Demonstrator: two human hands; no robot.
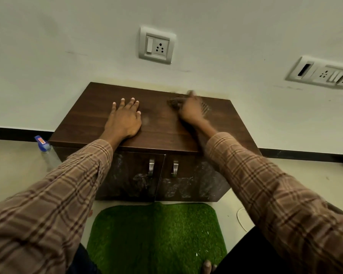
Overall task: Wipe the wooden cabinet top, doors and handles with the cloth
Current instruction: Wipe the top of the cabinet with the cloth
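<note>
— Grass-green mat (156,234) lies nearest, on the floor before the cabinet doors (158,177). Two metal handles (151,167) sit side by side where the doors meet.

— And the hands?

— Left hand (124,119) rests flat on the cabinet top (83,123), fingers spread. Right hand (190,109), blurred, is closed on the cloth (203,107) toward the back edge, beside the wall.

— Anything else?

— Spray bottle (45,149) stands left of the cabinet; a wall socket (156,45) above.
</note>
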